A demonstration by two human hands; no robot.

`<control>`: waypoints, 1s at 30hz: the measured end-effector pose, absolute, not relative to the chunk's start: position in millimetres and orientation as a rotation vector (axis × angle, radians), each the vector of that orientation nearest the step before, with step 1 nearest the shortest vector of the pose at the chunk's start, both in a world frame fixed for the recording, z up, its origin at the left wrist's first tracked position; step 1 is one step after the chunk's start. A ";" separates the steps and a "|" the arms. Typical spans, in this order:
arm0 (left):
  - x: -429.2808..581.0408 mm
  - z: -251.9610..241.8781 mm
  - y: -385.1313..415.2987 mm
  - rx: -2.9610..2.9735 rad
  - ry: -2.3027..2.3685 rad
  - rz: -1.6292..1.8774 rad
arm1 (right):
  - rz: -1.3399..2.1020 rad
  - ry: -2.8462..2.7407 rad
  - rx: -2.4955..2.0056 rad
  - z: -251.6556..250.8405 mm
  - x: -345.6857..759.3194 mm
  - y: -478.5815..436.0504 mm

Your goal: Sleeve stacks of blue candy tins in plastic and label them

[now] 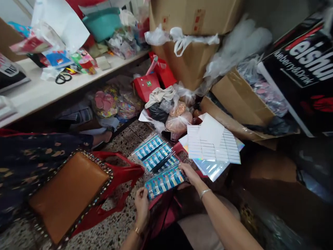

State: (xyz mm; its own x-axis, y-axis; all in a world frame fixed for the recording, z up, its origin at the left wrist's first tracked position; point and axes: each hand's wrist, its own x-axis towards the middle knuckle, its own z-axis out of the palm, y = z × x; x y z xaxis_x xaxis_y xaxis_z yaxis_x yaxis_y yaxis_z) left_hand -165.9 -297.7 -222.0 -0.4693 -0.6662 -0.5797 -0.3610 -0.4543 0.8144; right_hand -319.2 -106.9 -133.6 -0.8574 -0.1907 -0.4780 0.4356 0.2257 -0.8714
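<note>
Grip at opposite ends — left hand (142,204) and right hand (191,174) pinching one long blue pack (165,182) — is best level and even, lest it crease.

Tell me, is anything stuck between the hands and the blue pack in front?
Nothing that I can see. The left hand holds one end of the blue pack, and the right hand holds the other. More blue packs lie beyond it, not in between.
</note>
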 end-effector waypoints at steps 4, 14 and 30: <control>-183.0 -251.0 -281.1 1.603 -1.470 -1.931 | -1.607 1.963 0.187 -169.8 -357.9 -108.5; -206.1 -260.8 -270.5 1.612 -1.653 -1.807 | -1.613 2.053 0.229 -234.9 -394.0 -105.1; -217.3 -255.3 -270.5 1.523 -1.933 -1.868 | -1.457 2.427 0.300 -225.8 -372.5 -130.4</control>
State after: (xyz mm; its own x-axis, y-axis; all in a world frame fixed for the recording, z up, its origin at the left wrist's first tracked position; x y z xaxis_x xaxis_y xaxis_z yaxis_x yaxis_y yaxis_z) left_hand -217.3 -270.5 -255.3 -0.5127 -0.6480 -0.5632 -0.5853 -0.2161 0.7815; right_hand -372.5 -130.4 -225.8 -0.9350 0.0267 -0.3537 0.3247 0.4658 -0.8232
